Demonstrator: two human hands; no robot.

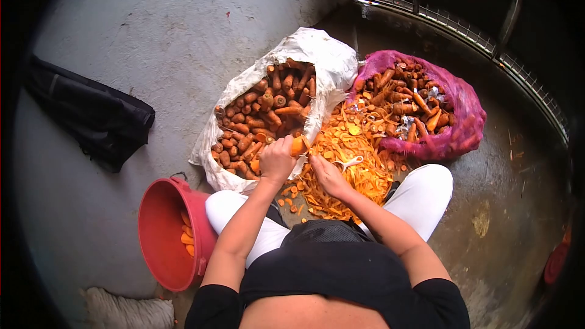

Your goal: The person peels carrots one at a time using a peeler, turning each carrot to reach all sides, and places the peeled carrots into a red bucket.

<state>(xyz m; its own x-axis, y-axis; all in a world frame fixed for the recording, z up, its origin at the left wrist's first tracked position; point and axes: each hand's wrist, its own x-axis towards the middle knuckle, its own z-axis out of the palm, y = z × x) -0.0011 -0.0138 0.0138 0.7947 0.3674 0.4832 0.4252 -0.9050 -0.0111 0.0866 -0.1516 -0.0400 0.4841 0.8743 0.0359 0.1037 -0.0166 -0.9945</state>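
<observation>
Black top [341,262] nearest. Left hand [277,159]: grip closed round a carrot [298,145]. Right hand [328,174]: grip apparently shut on a white peeler [351,161]. Few peeled carrots [186,233] in red bucket [159,231]; white sack [329,61] and pink mesh bag [466,116] mostly full, so early going.

Soft, diffuse light fills your view evenly, and nothing is harshly bright. The grey concrete floor [152,36] reads pale and flat at upper left and darker at right, with a mild sheen there. Shadows are faint and short, the clearest a soft one beside the red bucket [167,237]. The centre is sharp: your left hand [277,159] and the carrot [298,145] it grips show clean edges. Fisheye distortion bends the metal grate [451,21] into a curve, and heavy black vignetting swallows all four corners. Oranges look strongly saturated. Fine detail smears slightly toward the rim.
</observation>
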